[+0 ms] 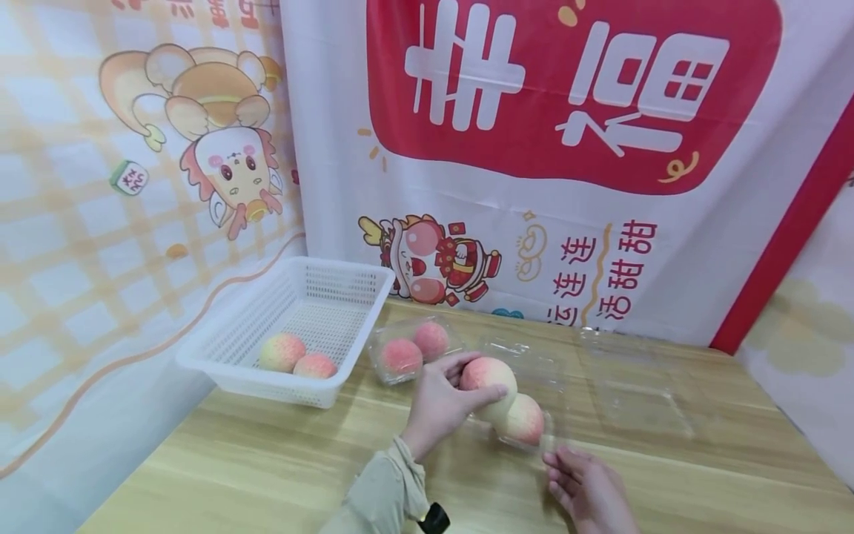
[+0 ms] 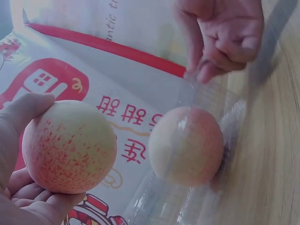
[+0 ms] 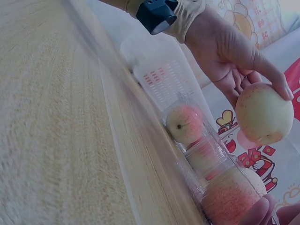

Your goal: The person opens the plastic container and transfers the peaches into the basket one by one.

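My left hand [image 1: 440, 404] grips a pale peach [image 1: 491, 377] with pink blush, held up off the table between thumb and fingers. Just below and to its right, another peach [image 1: 523, 420] sits in a clear plastic box [image 2: 201, 90]. My right hand [image 1: 587, 486] pinches the near right edge of that box with thumb and fingertips, as the left wrist view also shows. In the right wrist view, the held peach [image 3: 265, 112] hangs above the boxed fruit, apart from it. The box's transparent outline is hard to make out.
Left of the hands stands a second clear box [image 1: 394, 380] with two pink peaches. A white perforated basket [image 1: 267, 382] farther left contains two more. Another clear plastic box [image 1: 640, 397] lies at the right. A printed cloth [image 1: 333, 148] hangs behind the wooden table [image 1: 267, 467].
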Demonstrator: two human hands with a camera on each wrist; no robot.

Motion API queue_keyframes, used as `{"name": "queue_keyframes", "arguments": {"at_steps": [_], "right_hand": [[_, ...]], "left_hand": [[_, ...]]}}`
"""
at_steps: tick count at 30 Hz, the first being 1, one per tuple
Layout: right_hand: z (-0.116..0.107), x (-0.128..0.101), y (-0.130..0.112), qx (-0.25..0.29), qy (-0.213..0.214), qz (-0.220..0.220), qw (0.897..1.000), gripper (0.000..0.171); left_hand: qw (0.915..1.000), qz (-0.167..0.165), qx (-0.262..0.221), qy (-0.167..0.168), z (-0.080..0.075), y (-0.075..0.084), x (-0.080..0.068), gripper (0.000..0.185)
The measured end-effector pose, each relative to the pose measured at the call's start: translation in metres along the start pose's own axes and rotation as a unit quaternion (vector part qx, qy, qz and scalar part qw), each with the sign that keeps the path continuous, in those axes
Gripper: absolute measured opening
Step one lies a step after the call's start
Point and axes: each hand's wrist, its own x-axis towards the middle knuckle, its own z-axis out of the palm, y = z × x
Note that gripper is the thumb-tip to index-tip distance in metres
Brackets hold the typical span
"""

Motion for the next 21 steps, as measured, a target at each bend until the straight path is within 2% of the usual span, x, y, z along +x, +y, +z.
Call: {"name": "queue_keyframes", "arguments": {"at_steps": [2, 6, 8, 16, 21], "right_hand": [[-0.001, -0.001, -0.001, -0.001, 0.000, 0.001, 1.000, 0.013], [0.000, -0.001, -0.002, -0.004, -0.001, 0.002, 1.000, 0.014], [0.000, -0.001, -0.001, -0.004, -0.002, 0.004, 1.000, 0.014], [0.002, 0.000, -0.001, -0.002, -0.010, -0.008, 1.000, 0.012], [0.002, -0.002, 0.000, 0.000, -0.009, 0.000, 1.000, 0.014]], "left_hand": [[0.9998, -0.011, -0.011, 0.013, 0.000, 0.009, -0.003, 0.053], [0.9987, -0.025, -0.034, 0.030, 0.000, 0.011, -0.005, 0.052], [0.9980, -0.025, -0.043, 0.040, -0.001, 0.003, -0.003, 0.053], [0.9891, -0.041, -0.098, 0.102, -0.002, -0.001, 0.002, 0.055], [0.9880, -0.039, -0.088, 0.121, -0.003, -0.005, 0.002, 0.053]]}}
